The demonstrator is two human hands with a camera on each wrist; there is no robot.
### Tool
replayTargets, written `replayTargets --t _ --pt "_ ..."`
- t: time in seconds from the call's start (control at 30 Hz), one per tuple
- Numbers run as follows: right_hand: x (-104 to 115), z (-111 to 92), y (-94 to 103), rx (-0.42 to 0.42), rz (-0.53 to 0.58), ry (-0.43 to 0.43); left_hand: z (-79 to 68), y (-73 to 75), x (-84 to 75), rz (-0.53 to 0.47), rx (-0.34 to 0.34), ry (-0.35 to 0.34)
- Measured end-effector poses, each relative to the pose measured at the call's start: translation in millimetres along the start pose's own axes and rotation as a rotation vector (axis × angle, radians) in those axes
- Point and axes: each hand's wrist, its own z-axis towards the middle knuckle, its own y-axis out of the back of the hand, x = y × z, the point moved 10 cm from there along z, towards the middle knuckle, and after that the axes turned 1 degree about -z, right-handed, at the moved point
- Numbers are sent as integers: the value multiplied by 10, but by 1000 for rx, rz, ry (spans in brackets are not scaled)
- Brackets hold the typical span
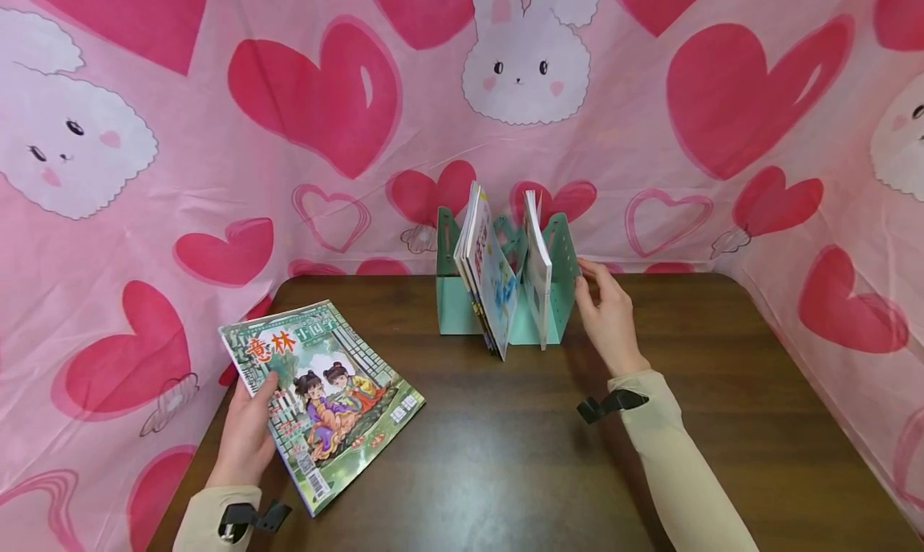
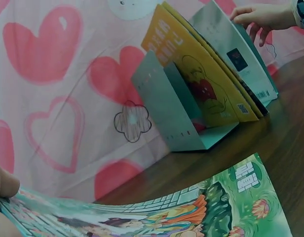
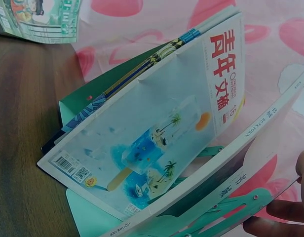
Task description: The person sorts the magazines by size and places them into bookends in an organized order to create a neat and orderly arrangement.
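Note:
My left hand (image 1: 249, 428) grips a green-covered magazine (image 1: 339, 407) by its left edge, thumb on top of the cover, held at the left of the table. In the left wrist view that magazine bends slightly along its length. My right hand (image 1: 608, 315) is at the right side panel of a mint-green bookrack (image 1: 455, 305), its fingertips at the panel's edge. Several magazines (image 1: 491, 271) lean together in the rack's left part, the front one with an ice-pop picture. A thinner white magazine (image 1: 537, 275) stands apart in the right part, near the right panel.
The rack stands toward the back of a dark brown wooden table (image 1: 491, 464). Pink cloth (image 1: 325, 135) with hearts and rabbits hangs behind and on both sides. A black camera strap (image 1: 612, 406) sits on the right wrist.

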Motion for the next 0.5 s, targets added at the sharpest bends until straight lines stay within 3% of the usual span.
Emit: replayTargets --t 0.33,0.5 --pt "1 7 0 5 -1 -19 -110 -193 -225 -11 86 -124" --pt "-14 -7 -5 1 -1 -21 -200 -279 -317 -19 76 -178"
